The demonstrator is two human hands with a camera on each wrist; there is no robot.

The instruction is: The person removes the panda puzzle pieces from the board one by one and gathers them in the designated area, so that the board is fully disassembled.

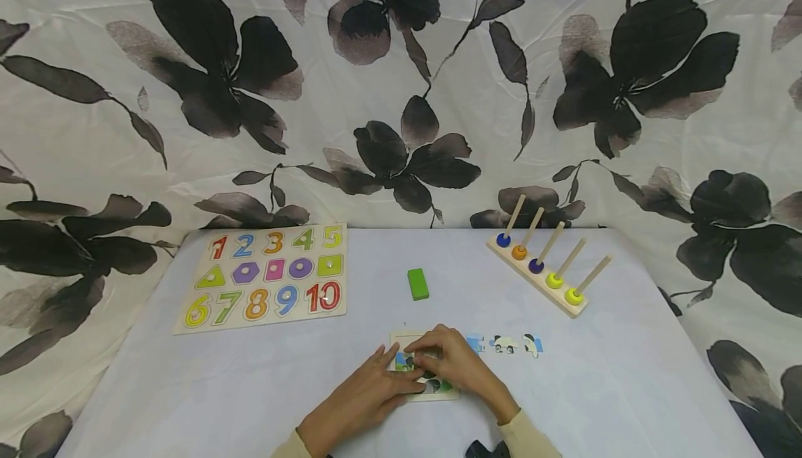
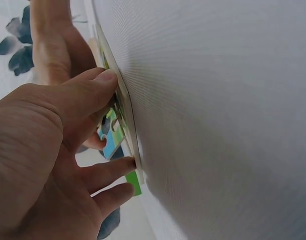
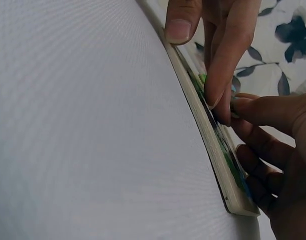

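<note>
White cloth point(image 1: 250, 388) covers the worktop, and a small wooden puzzle board point(image 1: 406, 338) lies flat on it near the near edge, midway across. The left hand point(image 1: 371, 387) rests over the board's left side, fingers mostly straight and somewhat apart, its thumb at the near rim. Over the opposite side, the right hand point(image 1: 460, 364) has thumb and forefinger together, pinching a puzzle piece point(image 3: 234, 114) (mostly hidden by the fingers) just above the board.

Three loose pieces point(image 1: 503, 344) sit in a row beyond the right hand, the closest just beside its wrist side, with narrow gaps between them. Farther back, a green block point(image 1: 418, 284) stands well apart from everything, cloth on all sides. A number board point(image 1: 266, 277) slants at the far left, its top reaching the worktop's far edge; a peg stand point(image 1: 545, 277) runs diagonally near the far right corner.
</note>
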